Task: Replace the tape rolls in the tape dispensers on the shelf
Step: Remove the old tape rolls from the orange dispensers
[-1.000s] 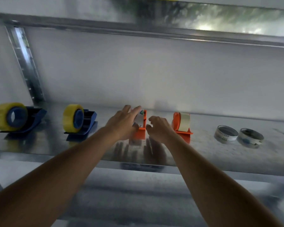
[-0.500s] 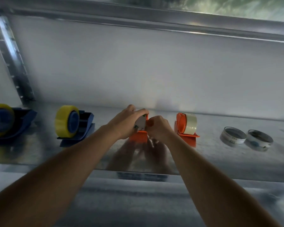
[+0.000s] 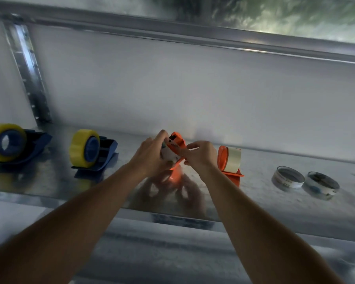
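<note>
Two hands work one orange dispenser [image 3: 176,143], tilted just above the shelf [image 3: 49,181]: left hand [image 3: 150,156] grips its white roll [image 3: 169,153], right hand [image 3: 201,155] pinches the frame. Step looks like pulling the roll; next needs a spare roll [image 3: 288,177] nearby.

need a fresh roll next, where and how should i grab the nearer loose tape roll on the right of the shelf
The loose roll lies flat on the shelf, its open core facing up, close beside a second roll on its right. Probably best to come from above and pinch the ring's wall, thumb inside the core, fingers outside on the left or front rim, away from its neighbour.
</note>
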